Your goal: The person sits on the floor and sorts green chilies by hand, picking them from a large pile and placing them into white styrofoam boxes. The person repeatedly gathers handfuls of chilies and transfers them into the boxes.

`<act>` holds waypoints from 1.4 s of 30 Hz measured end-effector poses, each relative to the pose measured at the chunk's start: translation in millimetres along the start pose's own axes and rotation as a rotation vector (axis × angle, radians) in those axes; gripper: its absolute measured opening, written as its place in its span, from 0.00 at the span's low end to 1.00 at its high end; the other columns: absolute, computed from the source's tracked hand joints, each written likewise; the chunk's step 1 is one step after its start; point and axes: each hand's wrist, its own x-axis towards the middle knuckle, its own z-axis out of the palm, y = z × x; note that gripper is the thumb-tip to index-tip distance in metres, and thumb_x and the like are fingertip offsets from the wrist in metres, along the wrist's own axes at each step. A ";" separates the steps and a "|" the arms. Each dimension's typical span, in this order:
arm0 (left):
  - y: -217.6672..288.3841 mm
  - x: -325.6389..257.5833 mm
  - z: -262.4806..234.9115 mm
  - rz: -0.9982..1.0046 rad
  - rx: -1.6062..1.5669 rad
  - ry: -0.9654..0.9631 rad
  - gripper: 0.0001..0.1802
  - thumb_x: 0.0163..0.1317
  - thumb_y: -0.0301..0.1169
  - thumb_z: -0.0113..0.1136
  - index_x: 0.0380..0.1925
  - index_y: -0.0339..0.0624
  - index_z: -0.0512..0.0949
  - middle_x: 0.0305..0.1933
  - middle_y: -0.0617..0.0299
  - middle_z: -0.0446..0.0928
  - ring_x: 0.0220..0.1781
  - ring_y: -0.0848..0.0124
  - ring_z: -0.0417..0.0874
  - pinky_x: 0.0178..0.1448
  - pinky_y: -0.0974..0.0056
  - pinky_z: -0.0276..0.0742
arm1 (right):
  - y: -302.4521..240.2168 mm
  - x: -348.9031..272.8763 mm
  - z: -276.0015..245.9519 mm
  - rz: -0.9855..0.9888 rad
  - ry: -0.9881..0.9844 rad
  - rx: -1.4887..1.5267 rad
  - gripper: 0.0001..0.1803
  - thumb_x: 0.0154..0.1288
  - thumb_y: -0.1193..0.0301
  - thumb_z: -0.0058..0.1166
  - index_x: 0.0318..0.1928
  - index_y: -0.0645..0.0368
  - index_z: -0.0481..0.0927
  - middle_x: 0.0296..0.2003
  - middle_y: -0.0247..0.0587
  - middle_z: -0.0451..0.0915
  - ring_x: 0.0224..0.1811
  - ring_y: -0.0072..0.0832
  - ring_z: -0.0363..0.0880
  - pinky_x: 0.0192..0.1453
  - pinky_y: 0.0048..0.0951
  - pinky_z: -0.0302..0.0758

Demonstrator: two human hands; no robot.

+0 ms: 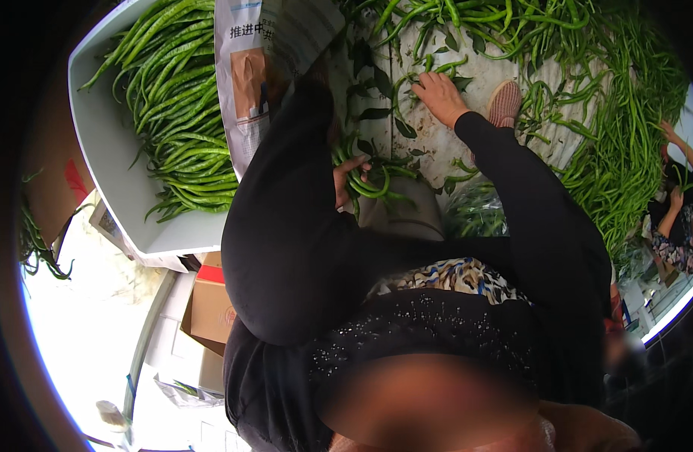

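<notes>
1. just right of the white crate [109,151], the left hand [342,184] curls its fingers around a small bunch of green peppers [370,194].
2. farther right of the crate, the right hand [439,98] is above a pale ground sheet [433,147]; its fingers are bent and close together, the tips by loose stems and leaves, but i cannot tell whether they pinch anything.
3. inside the crate, long peppers [173,98] lie stacked, mostly side by side.
4. along the crate's right wall, a printed paper sheet [243,34] stands upright.
5. well right of the crate, a large pepper heap [617,166] spreads, with a co-worker [689,215] at its far edge.
6. just below the crate sits a cardboard box [211,305].
</notes>
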 end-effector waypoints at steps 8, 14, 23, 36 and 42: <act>5.8 -26.6 14.5 0.056 -0.092 -0.014 0.08 0.61 0.33 0.60 0.33 0.42 0.76 0.30 0.64 0.78 0.26 0.73 0.74 0.31 0.67 0.71 | -19.3 16.0 -75.8 -0.295 0.309 0.328 0.06 0.62 0.74 0.50 0.40 0.56 0.74 0.41 0.41 0.72 0.45 0.40 0.71 0.50 0.40 0.69; -6.8 -2.6 -36.1 -0.003 -0.175 -0.233 0.05 0.61 0.30 0.59 0.32 0.40 0.76 0.29 0.61 0.77 0.20 0.72 0.69 0.28 0.68 0.66 | -73.2 -2.7 -45.9 0.322 -0.391 0.950 0.13 0.64 0.67 0.53 0.43 0.63 0.73 0.36 0.54 0.78 0.42 0.50 0.77 0.46 0.42 0.75; -3.0 -9.9 -21.7 0.058 -0.070 -0.217 0.10 0.64 0.34 0.55 0.31 0.38 0.75 0.26 0.62 0.72 0.22 0.73 0.69 0.28 0.67 0.66 | -157.2 -65.8 91.9 0.166 -0.317 0.362 0.14 0.52 0.75 0.55 0.41 0.62 0.76 0.35 0.54 0.77 0.39 0.41 0.80 0.36 0.39 0.77; -4.4 -6.1 -9.0 0.063 -0.037 -0.142 0.10 0.63 0.34 0.54 0.28 0.40 0.73 0.25 0.64 0.70 0.22 0.72 0.67 0.31 0.65 0.64 | -12.2 -35.6 -73.8 0.376 -0.931 1.196 0.13 0.65 0.71 0.43 0.45 0.69 0.66 0.34 0.51 0.79 0.27 0.31 0.82 0.28 0.33 0.79; 13.5 -13.9 35.1 0.161 0.023 -0.255 0.06 0.62 0.30 0.55 0.35 0.41 0.72 0.30 0.59 0.75 0.23 0.70 0.69 0.32 0.66 0.66 | 118.1 -96.7 -156.4 0.873 -0.429 0.637 0.18 0.64 0.68 0.48 0.51 0.65 0.69 0.28 0.44 0.76 0.16 0.27 0.75 0.20 0.29 0.75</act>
